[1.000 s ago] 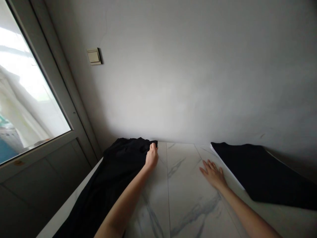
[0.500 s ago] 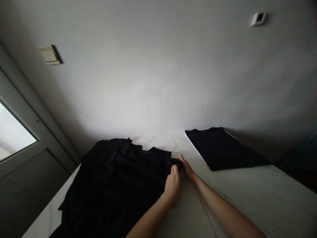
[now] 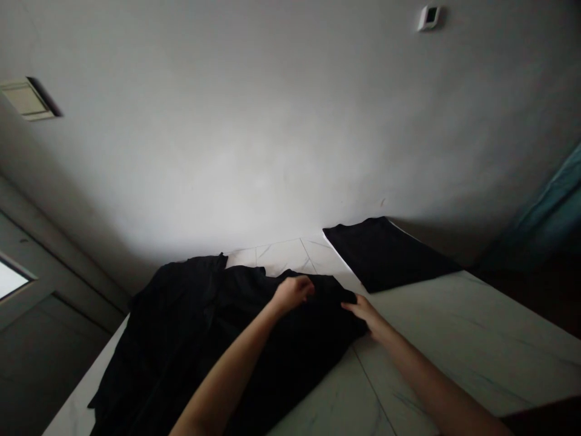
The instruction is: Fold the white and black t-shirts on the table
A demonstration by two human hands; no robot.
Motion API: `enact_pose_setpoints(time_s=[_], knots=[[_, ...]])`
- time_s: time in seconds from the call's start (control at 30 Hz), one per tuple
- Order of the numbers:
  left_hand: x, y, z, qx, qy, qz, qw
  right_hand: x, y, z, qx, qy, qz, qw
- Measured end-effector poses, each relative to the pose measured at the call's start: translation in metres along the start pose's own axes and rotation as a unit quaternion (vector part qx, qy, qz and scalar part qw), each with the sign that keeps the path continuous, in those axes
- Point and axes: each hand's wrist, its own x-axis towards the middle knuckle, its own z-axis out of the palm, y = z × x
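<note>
A large black cloth, perhaps a garment, lies rumpled over the left and middle of the white marbled table. My right hand pinches its right edge between thumb and fingers. Over the upper part of the cloth is my left hand, its fingers curled in. Whether cloth is caught in those fingers is hidden. Behind my right hand, a second black piece lies flat and smooth, with a thin white edge along its sides.
A pale wall rises behind the table, bearing a switch plate and a small white device. At the left stands a door with a bright pane. Bluish fabric hangs at the far right.
My hands were close together at the cloth's right edge; now they are apart, the left further left and up, the right further right. The cloth's edge is spread out to the right.
</note>
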Motion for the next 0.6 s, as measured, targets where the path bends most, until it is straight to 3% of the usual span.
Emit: enact_pose_setpoints(time_s=[0.03,0.1,0.2,0.3,0.4,0.5,0.6], knots=[[0.008,-0.019,-0.015,0.075,0.072,-0.068,0.992,0.002,-0.001,-0.004,-0.020,0.021,0.001,1.000],[0.019,-0.060,-0.040,0.123,0.112,-0.115,0.979,0.005,-0.003,-0.014,-0.082,0.058,-0.010,0.995],[0.025,-0.116,-0.062,0.167,0.112,-0.156,0.967,0.011,-0.006,-0.028,-0.188,0.100,-0.040,0.976],[0.027,-0.153,-0.068,0.192,0.096,-0.172,0.961,0.018,-0.013,-0.029,-0.277,0.165,-0.085,0.943],[0.031,-0.170,-0.065,0.202,0.089,-0.165,0.961,0.032,-0.030,-0.013,-0.338,0.205,-0.177,0.901],[0.034,-0.171,-0.063,0.200,0.086,-0.141,0.966,0.050,-0.050,0.014,-0.365,0.155,-0.284,0.873],[0.032,-0.165,-0.067,0.184,0.087,-0.103,0.974,0.065,-0.063,0.038,-0.372,0.110,-0.334,0.859]])
